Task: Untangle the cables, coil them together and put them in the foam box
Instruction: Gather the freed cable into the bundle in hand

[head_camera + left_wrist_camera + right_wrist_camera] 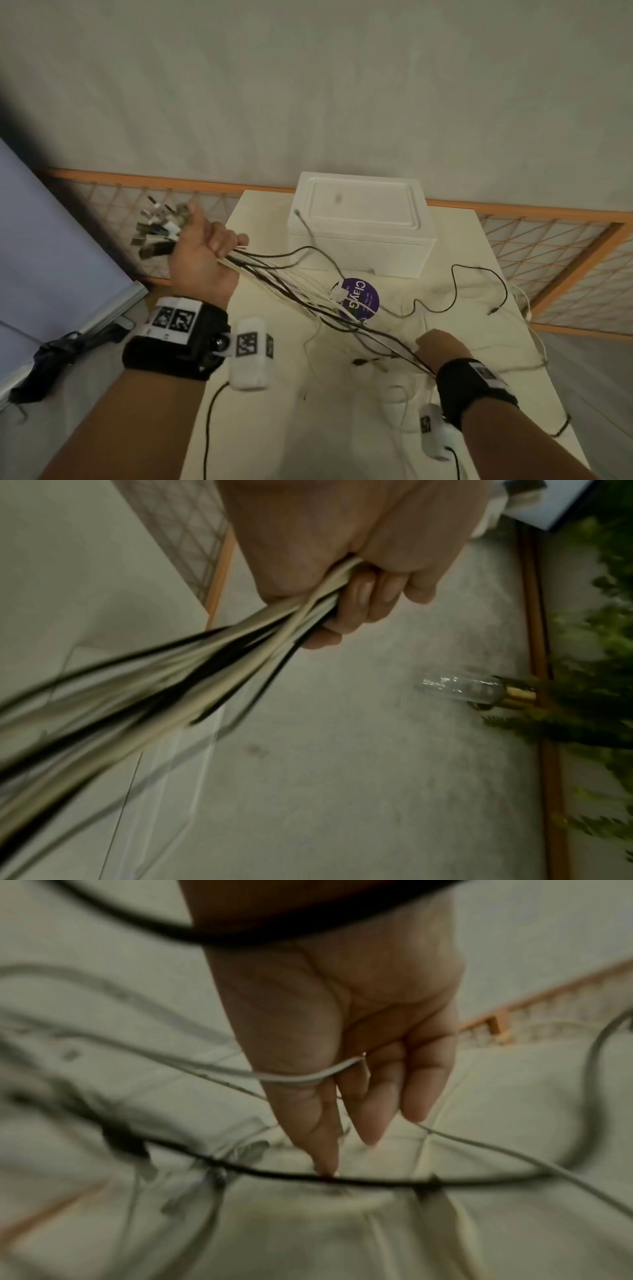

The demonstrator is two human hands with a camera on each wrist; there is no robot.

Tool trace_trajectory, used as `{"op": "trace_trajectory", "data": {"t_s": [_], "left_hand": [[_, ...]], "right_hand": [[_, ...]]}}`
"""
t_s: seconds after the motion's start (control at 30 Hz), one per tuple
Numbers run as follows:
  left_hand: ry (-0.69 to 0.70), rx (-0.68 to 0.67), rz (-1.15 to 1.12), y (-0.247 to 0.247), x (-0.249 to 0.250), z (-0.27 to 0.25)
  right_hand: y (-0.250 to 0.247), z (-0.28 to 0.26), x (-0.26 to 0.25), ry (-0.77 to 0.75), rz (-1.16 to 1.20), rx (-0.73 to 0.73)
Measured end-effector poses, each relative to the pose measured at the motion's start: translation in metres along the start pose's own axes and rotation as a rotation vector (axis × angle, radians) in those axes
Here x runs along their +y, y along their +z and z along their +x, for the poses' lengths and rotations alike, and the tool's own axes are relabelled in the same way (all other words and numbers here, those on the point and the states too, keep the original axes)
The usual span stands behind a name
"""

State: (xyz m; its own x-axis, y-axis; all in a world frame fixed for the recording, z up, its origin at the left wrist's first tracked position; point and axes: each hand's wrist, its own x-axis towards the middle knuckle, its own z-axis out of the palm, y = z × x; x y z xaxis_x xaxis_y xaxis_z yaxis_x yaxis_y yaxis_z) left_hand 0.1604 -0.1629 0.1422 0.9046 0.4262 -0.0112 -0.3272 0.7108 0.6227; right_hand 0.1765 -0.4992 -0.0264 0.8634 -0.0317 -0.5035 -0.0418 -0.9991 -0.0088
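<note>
My left hand (205,250) is raised left of the table and grips a bundle of white and black cables (291,291) in a fist. Their plug ends (154,229) fan out above it. In the left wrist view the fingers (363,596) curl round the bundle (171,683). The strands slope down right to my right hand (438,346), low over the cloth. There its fingers (369,1118) point straight down; a white cable (291,1076) crosses the index finger and slips between the fingers, and a fingertip touches a black cable (274,1172). The white foam box (359,246) stands behind, its lid (359,209) on.
A cream cloth (342,445) covers the table, with a purple sticker (363,301) near its middle. Loose thin cables (479,294) trail over the right side and edge. A lattice fence (548,246) runs behind. A dark bag (51,356) lies on the floor at left.
</note>
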Motion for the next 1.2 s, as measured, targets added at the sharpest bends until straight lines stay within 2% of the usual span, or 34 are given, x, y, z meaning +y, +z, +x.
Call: {"op": "trace_trajectory", "data": {"t_s": [0.07,0.13,0.17,0.23,0.27,0.3,0.33,0.37,0.43,0.5,0.6,0.67,0.77,0.8,0.87,0.9,0.97,1.03,1.2], "left_hand": [[-0.008,0.002,0.007,0.004,0.002,0.006],[-0.039,-0.002,0.07,0.003,-0.009,0.006],[-0.054,0.004,0.113,0.001,-0.016,0.006],[-0.086,-0.009,0.187,-0.001,-0.028,0.002],[-0.099,-0.027,0.22,-0.001,-0.033,0.0],[-0.108,-0.04,0.246,0.0,-0.039,-0.003],[-0.113,-0.057,0.268,0.004,-0.044,-0.008],[-0.119,-0.069,0.286,0.007,-0.048,-0.012],[-0.118,-0.072,0.35,0.013,-0.055,-0.019],[-0.113,-0.049,0.411,0.012,-0.056,-0.024],[-0.11,-0.006,0.359,0.003,-0.052,-0.025],[-0.108,-0.018,0.345,0.0,-0.053,-0.027],[-0.143,-0.069,0.407,0.007,-0.062,-0.036],[-0.152,-0.086,0.428,0.01,-0.065,-0.038],[-0.151,-0.118,0.423,0.013,-0.068,-0.04],[-0.14,-0.125,0.413,0.013,-0.066,-0.038],[-0.131,-0.118,0.377,0.01,-0.063,-0.03],[-0.14,-0.082,0.335,0.002,-0.06,-0.023],[-0.148,0.015,0.252,-0.007,-0.052,-0.018]], "right_hand": [[-0.004,-0.002,-0.003,-0.059,-0.009,-0.012],[-0.03,-0.013,-0.026,-0.082,0.065,0.065],[-0.047,-0.023,-0.039,-0.083,0.093,0.165],[-0.08,-0.046,-0.064,-0.141,0.11,0.548],[-0.093,-0.061,-0.078,-0.264,0.192,0.759],[-0.104,-0.077,-0.094,-0.444,0.37,0.878],[-0.108,-0.087,-0.112,-0.621,0.578,0.85],[-0.109,-0.092,-0.127,-0.749,0.734,0.691],[-0.101,-0.094,-0.15,-0.78,0.929,0.321],[-0.085,-0.087,-0.158,-0.718,1.113,0.132],[-0.073,-0.079,-0.158,-0.657,1.068,0.125],[-0.068,-0.079,-0.161,-0.617,1.093,0.041],[-0.057,-0.074,-0.163,-0.588,0.786,-0.008],[-0.052,-0.069,-0.161,-0.564,0.764,0.001],[-0.044,-0.057,-0.152,-0.451,0.745,-0.08],[-0.04,-0.05,-0.144,-0.468,0.585,-0.056],[-0.033,-0.036,-0.122,-0.362,0.458,-0.009],[-0.027,-0.03,-0.1,-0.245,0.524,0.046],[-0.024,-0.019,-0.058,-0.216,0.498,0.069]]}}
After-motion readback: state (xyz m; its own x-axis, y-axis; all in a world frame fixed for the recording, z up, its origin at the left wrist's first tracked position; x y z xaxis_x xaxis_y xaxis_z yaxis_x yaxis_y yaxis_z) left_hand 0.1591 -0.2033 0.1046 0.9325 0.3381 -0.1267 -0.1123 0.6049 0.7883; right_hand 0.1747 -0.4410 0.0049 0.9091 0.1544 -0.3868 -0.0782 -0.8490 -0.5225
